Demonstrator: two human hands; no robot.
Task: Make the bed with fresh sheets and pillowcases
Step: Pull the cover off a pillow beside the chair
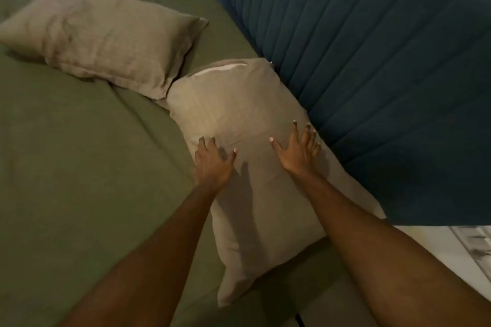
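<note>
Two flat hands, left (212, 160) and right (299, 147), fingers spread and gripping nothing, press the near pillow (249, 167) against the blue headboard (385, 74) on the green sheet (79, 167). She seems to be settling pillows. Next, I'd guess, straighten the far pillow (106, 34), which lies askew.

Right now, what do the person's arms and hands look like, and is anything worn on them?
The left hand and right hand are bare: no gloves, rings or watch show. The left forearm and right forearm are bare too, with no sleeve in view. The fingernails are painted pale pink.
</note>
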